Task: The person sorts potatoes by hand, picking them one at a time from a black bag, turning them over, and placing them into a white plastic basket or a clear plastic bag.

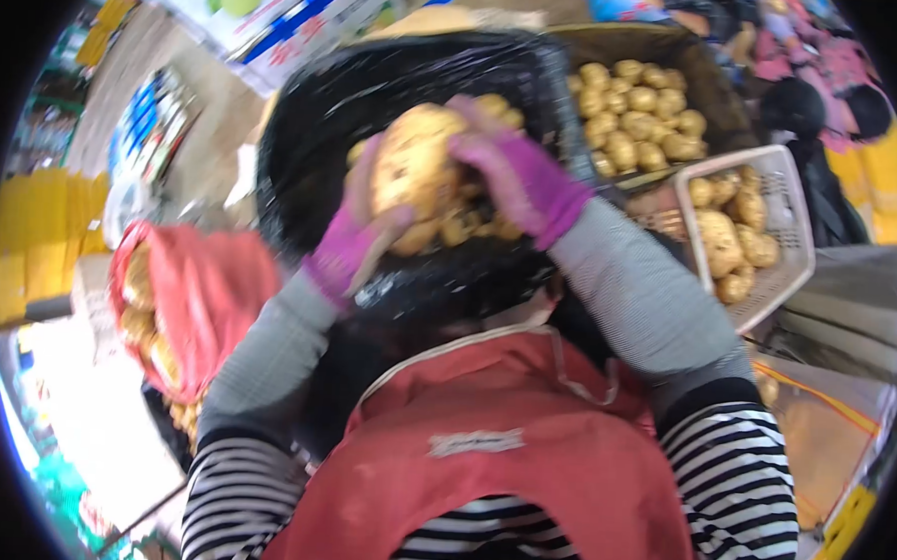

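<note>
A large potato point(414, 161) is held between my two gloved hands, over a container lined with black plastic point(321, 104). My left hand point(363, 226), in a purple and grey glove, grips its left and lower side. My right hand point(508, 168), gloved alike, has its fingers on the upper right side of the potato. Several smaller potatoes point(461, 226) lie in the liner beneath and beside it. The edges of the hands are somewhat blurred.
A dark crate point(723, 77) of small potatoes stands at the upper right. Nearer is a white basket point(796, 230) with larger potatoes. At the left sits a red mesh bag point(213, 290) with potatoes inside. A printed carton point(280, 22) lies at the upper left.
</note>
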